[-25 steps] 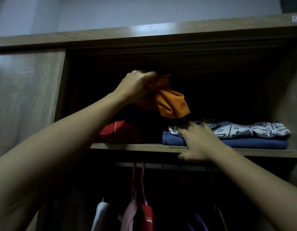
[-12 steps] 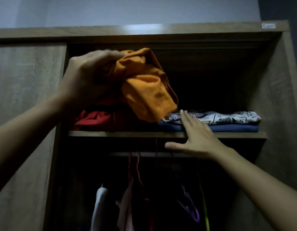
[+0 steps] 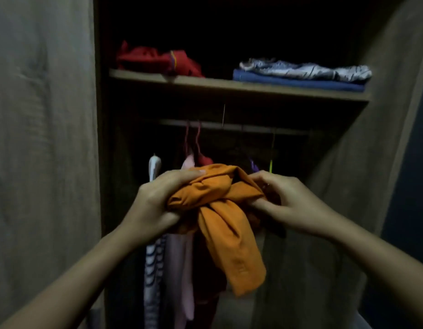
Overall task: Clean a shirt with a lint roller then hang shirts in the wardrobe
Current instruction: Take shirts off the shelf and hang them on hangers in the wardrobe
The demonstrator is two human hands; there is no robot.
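The bunched orange fabric shirt is held in front of the open wood-grain wardrobe, below shelf level and level with the tops of the hanging clothes. One loose fold of it hangs down between the two forearms.

Left hand: fingers and thumb curled tight round the left end of the bundle. Right hand: fingers curled into the right end, thumb pressed under the cloth. Both hands hold the shirt; neither is free.

Above, the wooden shelf board carries a crumpled red garment on the left and, well apart on the right, a folded blue garment with a folded pale patterned garment lying on it.

Under the shelf runs a dark hanging rail. A striped garment and a pink garment hang from it, behind the shirt and to its left. The interior is dim and the frame is blurred, so finer detail is unclear.
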